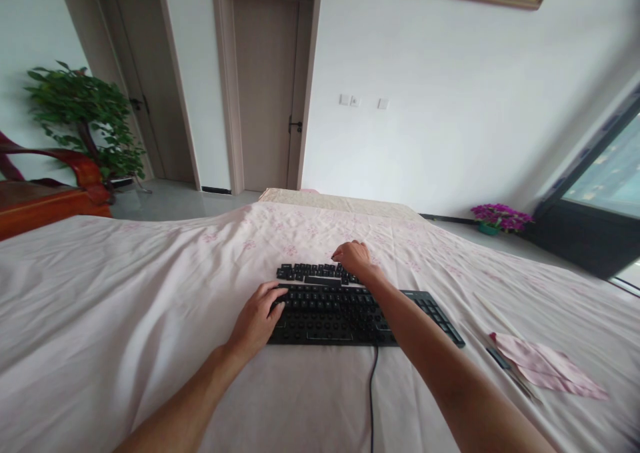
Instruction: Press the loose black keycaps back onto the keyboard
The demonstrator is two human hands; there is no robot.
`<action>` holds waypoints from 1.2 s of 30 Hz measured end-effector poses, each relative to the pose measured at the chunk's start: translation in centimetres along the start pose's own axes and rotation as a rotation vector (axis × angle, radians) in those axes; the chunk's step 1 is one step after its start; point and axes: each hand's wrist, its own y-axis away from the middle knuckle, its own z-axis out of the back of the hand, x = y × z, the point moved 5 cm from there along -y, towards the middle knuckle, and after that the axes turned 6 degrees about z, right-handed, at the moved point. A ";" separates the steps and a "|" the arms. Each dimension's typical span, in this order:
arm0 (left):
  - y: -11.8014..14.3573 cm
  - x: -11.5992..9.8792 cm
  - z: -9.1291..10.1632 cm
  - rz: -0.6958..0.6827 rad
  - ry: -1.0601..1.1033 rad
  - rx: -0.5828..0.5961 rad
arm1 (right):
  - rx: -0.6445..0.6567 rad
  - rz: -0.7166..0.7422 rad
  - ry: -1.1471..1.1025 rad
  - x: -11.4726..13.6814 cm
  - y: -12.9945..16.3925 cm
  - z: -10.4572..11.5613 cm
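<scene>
The long black keyboard (313, 325) and the loose square black keycaps (300, 272) look like matt plastic. The pale pink flowered sheet (220, 260) is creased cloth; the curved red-brown armchair (87, 173) is glossy wood, the flat grey floor (173, 201) smooth and shiny.

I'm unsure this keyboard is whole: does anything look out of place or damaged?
Yes. The keyboard looks partly stripped: its near rows show bare key mounts, while loose keycaps and a long bar lie on the cloth just beyond it. Whether anything is broken, I can't tell.
</scene>
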 end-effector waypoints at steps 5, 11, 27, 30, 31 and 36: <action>0.1 0.0 -0.1 -0.012 0.002 -0.006 | -0.109 0.143 -0.086 1.1 5.6 1.8; 0.1 0.5 -0.3 -0.026 -0.003 -0.012 | -0.210 0.262 -0.126 1.9 12.7 1.4; 0.1 0.4 -0.3 -0.030 -0.011 -0.005 | -0.282 0.341 0.017 2.8 15.1 -0.2; 0.1 0.3 -0.3 -0.037 -0.014 -0.004 | -0.290 0.387 0.044 3.0 15.1 -0.3; 0.1 0.3 -0.4 -0.036 -0.016 0.000 | -0.293 0.399 0.057 3.0 15.1 -0.4; 0.1 0.3 -0.4 -0.015 -0.025 0.011 | -0.304 0.444 0.115 3.1 15.2 -0.6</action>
